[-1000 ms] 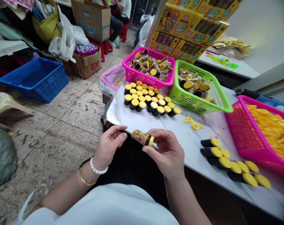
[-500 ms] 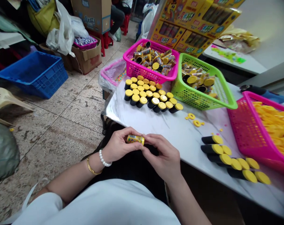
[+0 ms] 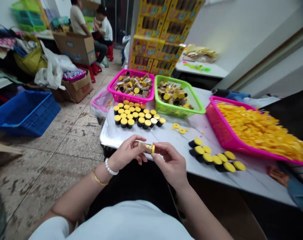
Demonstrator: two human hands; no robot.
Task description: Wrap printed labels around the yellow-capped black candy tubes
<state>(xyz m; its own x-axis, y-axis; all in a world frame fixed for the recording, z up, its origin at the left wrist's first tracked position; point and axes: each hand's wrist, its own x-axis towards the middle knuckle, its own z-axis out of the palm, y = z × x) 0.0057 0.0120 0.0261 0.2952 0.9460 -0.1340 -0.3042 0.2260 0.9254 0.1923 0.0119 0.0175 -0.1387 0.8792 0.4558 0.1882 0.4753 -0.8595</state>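
Observation:
My left hand [image 3: 124, 152] holds a small clear tube [image 3: 148, 148] with a yellow cap, lying sideways between thumb and fingers above the table's near edge. The fingertips of my right hand [image 3: 171, 164] pinch the capped end of that tube. Beyond my hands, several black cups with yellow lids [image 3: 130, 122] stand close together on the white table [image 3: 161, 141]. To the right, a smaller group of yellow-lidded black cups [image 3: 208, 158] is set out. Two yellow ring-shaped pieces [image 3: 182, 130] lie between the groups.
At the table's back, a pink basket [image 3: 131, 98] and a green basket [image 3: 176, 112] hold filled tubes. Another pink basket [image 3: 216, 128] at right is heaped with yellow plastic pieces. Yellow boxes [image 3: 156, 50] are stacked behind. A blue crate [image 3: 24, 113] sits on the floor at left; two people sit farther back.
My view has tilted up, bringing in more of the room. The tube has turned, showing its clear side instead of the printed label, and my left fingers have shifted around it.

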